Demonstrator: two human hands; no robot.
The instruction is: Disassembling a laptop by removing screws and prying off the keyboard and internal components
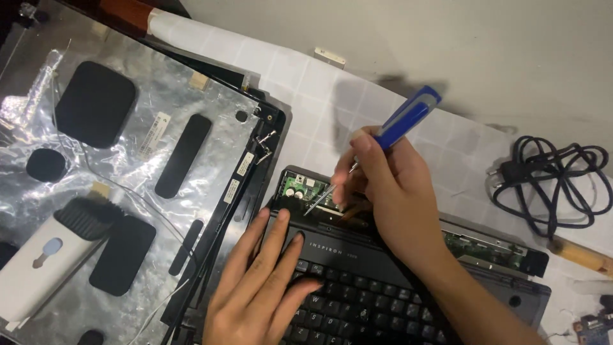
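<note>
A person's right hand (389,185) gripped a blue-handled screwdriver (377,144), its tip set at the exposed green circuit board (300,186) by the hinge of a partly dismantled black laptop (357,281); the left hand (262,281) lay flat and open, fingers spread, steadying the keyboard's upper edge; the work appeared to be at the screw-loosening stage, and the next turn would call for steady downward pressure.

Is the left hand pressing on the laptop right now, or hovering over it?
Touching. In the head view the left hand lies flat on the laptop, palm over the keyboard and fingertips resting on the black strip above the keys, with no gap showing.
</note>
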